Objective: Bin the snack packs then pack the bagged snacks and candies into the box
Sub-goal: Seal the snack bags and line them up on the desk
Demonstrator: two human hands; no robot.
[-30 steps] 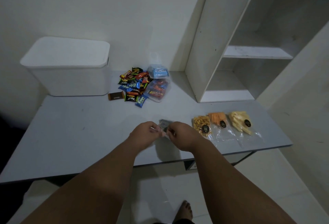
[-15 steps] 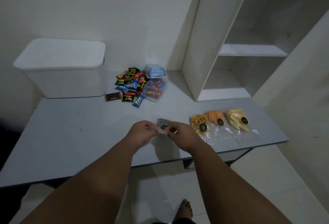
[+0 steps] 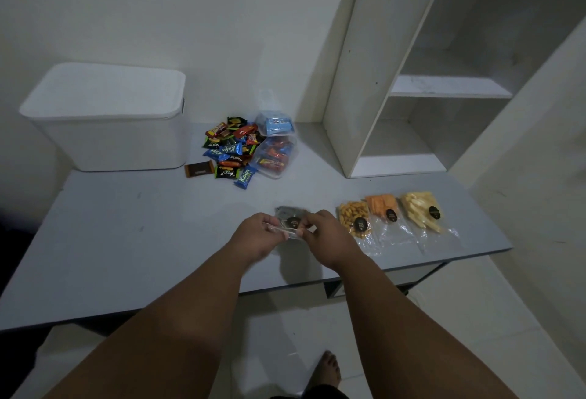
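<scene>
Grey table, white lidded box at back left, unmoved. Still pinched between left hand and right hand, fingers clamped on its ends: clear snack bag, just above table's front middle. Readable on candy pile: "Kalpa", "nextar".

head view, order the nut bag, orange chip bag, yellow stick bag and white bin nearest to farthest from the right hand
1. nut bag, just right of the right hand
2. orange chip bag, next along the row
3. yellow stick bag, row's far right end
4. white bin, back left by the wall
</scene>
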